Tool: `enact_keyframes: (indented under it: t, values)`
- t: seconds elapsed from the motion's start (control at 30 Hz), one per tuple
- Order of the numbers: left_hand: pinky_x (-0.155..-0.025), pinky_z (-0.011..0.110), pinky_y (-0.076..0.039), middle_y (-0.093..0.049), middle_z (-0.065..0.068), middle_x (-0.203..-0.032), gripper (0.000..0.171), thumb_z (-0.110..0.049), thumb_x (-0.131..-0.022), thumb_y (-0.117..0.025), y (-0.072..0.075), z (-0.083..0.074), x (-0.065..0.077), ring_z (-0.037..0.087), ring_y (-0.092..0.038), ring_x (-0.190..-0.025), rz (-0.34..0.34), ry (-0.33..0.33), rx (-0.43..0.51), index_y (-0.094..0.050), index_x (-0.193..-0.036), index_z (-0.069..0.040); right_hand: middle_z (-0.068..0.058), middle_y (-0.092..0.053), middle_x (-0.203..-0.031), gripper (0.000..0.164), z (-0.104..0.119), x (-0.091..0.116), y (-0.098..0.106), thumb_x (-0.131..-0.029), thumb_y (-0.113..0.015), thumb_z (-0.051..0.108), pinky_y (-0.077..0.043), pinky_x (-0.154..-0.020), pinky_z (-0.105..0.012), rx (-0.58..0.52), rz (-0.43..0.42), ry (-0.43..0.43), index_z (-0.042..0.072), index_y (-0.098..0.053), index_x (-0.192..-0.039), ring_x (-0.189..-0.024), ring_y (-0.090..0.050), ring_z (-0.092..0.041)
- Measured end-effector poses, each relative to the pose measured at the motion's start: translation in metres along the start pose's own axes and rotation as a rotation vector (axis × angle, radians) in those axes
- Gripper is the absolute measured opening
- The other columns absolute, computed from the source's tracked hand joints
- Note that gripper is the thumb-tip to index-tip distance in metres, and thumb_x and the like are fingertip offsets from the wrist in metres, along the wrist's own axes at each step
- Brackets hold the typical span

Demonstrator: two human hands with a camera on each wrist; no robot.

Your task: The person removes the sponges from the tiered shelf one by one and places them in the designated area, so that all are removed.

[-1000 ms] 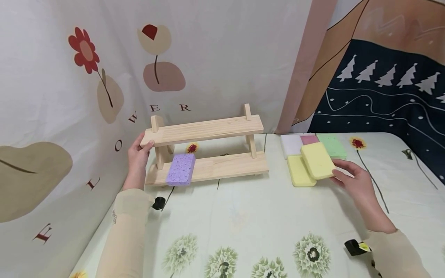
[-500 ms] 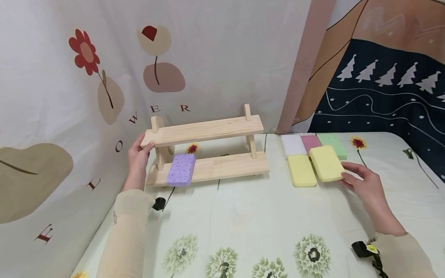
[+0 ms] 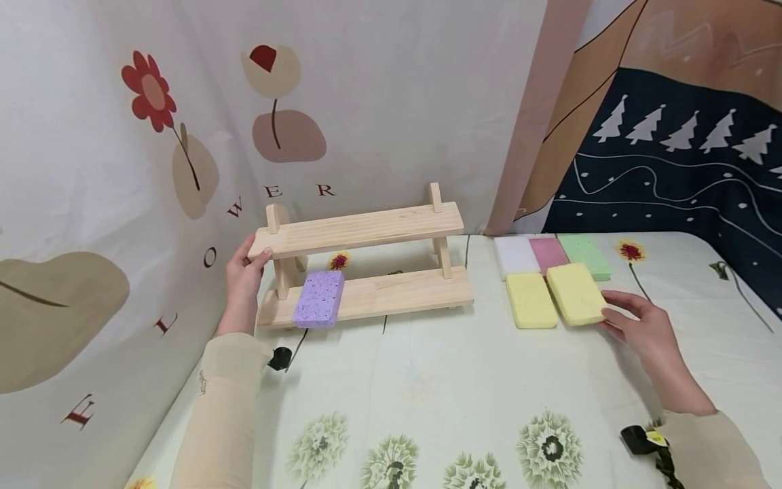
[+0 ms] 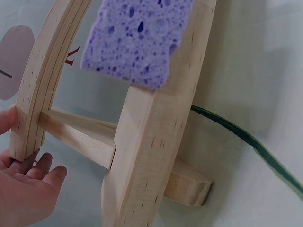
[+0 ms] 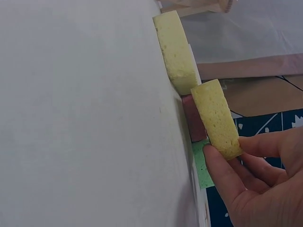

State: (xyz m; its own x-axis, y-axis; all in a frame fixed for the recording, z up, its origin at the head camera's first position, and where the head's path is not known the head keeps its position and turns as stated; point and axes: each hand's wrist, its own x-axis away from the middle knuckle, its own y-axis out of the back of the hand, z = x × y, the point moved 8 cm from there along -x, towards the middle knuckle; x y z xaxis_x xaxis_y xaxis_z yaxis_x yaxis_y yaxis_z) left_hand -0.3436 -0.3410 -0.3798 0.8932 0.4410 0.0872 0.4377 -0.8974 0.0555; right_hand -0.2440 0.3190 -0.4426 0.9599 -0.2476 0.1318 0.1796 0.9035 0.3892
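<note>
My left hand (image 3: 243,275) grips the left end of the upper board of a two-tier wooden shelf (image 3: 366,229), thumb on the front edge. On the left part of the lower board lies a purple sponge (image 3: 318,299), its front end jutting over the edge. At the right, my right hand (image 3: 641,329) pinches the right edge of a yellow sponge (image 3: 575,294) between thumb and fingers. In the right wrist view this held sponge (image 5: 217,119) looks slightly raised off the table. Just left of it a second yellow sponge (image 3: 531,301) lies flat.
Behind the yellow sponges lie a white sponge (image 3: 516,257), a pink sponge (image 3: 548,254) and a green sponge (image 3: 585,255) in a row. A patterned cloth (image 3: 427,380) covers the table. Printed curtains (image 3: 391,102) hang close behind the shelf and along the left side.
My right hand has moved the held yellow sponge rightward and slightly down, off its overlap with the other yellow sponge. The left hand and the shelf have stayed put.
</note>
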Motion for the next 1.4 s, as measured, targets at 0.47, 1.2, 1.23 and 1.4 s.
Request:
enact_keyframes:
  t: [0.47, 1.2, 1.23, 1.4]
  values:
    - [-0.125, 0.028, -0.025, -0.028, -0.001, -0.165, 0.059, -0.018, -0.102, -0.057, 0.0004, 0.0001, 0.0003, 0.013, -0.034, -0.149, -0.007, 0.001, 0.008, -0.035, -0.155, -0.026, -0.031, -0.039, -0.144, 0.053, -0.0042, 0.0009, -0.0047, -0.104, -0.051, 0.015, -0.058, -0.074, -0.013, 0.044, 0.049, -0.017, -0.009, -0.035, -0.148, -0.077, -0.054, 0.021]
    - [-0.126, 0.03, -0.025, -0.029, -0.001, -0.165, 0.059, -0.019, -0.102, -0.057, 0.0006, 0.0, 0.0015, 0.013, -0.035, -0.148, -0.009, -0.005, -0.014, -0.035, -0.156, -0.026, 0.006, -0.052, -0.106, 0.054, -0.0077, 0.0013, -0.0079, -0.103, -0.052, 0.015, -0.06, -0.075, -0.015, 0.028, 0.104, -0.031, -0.012, -0.034, -0.147, -0.078, -0.061, 0.012]
    - [-0.126, 0.03, -0.025, -0.029, -0.001, -0.165, 0.059, -0.019, -0.102, -0.057, 0.0006, -0.0003, 0.0016, 0.014, -0.035, -0.148, -0.01, -0.009, -0.018, -0.035, -0.156, -0.025, 0.004, -0.052, -0.107, 0.054, -0.0072, 0.0015, -0.0081, -0.104, -0.051, 0.014, -0.06, -0.075, -0.015, 0.03, 0.106, -0.031, -0.013, -0.033, -0.147, -0.078, -0.06, 0.012]
    - [-0.126, 0.029, -0.026, -0.029, 0.0, -0.165, 0.059, -0.018, -0.101, -0.058, 0.0004, 0.0004, 0.0009, 0.014, -0.035, -0.148, -0.011, -0.009, 0.002, -0.036, -0.155, -0.025, -0.007, -0.052, -0.116, 0.054, -0.0058, 0.0015, -0.0085, -0.104, -0.05, 0.012, -0.059, -0.076, -0.014, 0.049, 0.113, -0.021, -0.014, -0.032, -0.147, -0.079, -0.058, 0.014]
